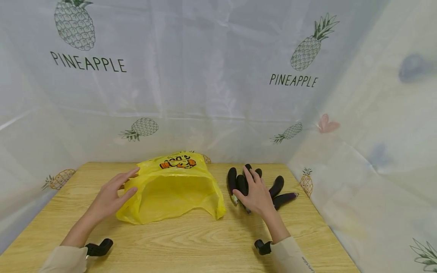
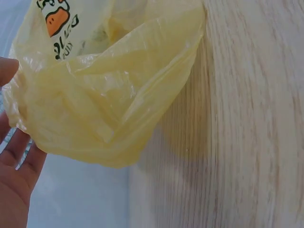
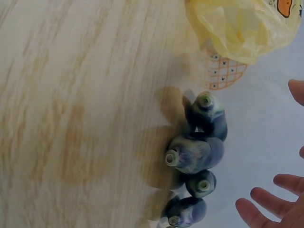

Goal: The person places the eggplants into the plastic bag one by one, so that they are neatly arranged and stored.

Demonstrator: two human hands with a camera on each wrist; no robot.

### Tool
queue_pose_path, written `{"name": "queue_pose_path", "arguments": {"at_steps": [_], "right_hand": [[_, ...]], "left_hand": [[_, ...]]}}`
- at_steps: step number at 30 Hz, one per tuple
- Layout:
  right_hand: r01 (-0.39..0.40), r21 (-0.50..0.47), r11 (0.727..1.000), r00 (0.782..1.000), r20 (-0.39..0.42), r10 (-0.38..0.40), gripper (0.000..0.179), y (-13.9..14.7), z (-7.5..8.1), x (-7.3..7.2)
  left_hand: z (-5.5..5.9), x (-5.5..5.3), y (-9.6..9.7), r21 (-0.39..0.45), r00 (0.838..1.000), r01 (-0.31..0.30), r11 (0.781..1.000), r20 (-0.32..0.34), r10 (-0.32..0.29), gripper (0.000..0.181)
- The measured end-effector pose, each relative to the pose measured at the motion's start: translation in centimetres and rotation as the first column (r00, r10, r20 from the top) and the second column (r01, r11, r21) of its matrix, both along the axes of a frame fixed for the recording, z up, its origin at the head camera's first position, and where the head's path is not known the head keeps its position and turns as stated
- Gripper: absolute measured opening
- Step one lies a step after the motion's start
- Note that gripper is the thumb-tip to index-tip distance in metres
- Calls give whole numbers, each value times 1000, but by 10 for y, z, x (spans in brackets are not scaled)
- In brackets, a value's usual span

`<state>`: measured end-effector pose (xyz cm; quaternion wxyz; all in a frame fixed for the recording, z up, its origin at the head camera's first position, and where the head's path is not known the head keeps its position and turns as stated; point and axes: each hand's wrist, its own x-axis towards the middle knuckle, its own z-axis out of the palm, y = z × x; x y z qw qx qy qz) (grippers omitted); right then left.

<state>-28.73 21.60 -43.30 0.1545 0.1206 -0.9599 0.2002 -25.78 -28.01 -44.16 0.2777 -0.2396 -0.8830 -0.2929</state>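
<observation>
The wide left hand [image 1: 110,195] is at a yellow plastic bag [image 1: 177,191], while the wide right hand [image 1: 257,196], seemingly reaching for long dark eggplants [image 1: 232,179], must curl.

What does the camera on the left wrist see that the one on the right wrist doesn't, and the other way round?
Only the left wrist view shows the left hand, with its fingers at the bag's edge.

Only the right wrist view shows the dark eggplants, clustered together, and the right hand, fingers spread.

Both show the yellow plastic bag, the wood-grain tabletop and the pale sheet behind.
</observation>
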Motion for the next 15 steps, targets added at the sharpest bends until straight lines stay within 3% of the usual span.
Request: {"name": "queue_pose_path", "arguments": {"at_steps": [6,15], "right_hand": [[6,-21,1000,999,34,-5,95,-2,-3,-1],[25,-46,999,999,20,-25,91,-6,-7,-3]], "left_hand": [[1,-2,2,-3,1000,-7,1000,28,7,65],[1,-6,7,-4,999,-12,1000,29,12,65]]}}
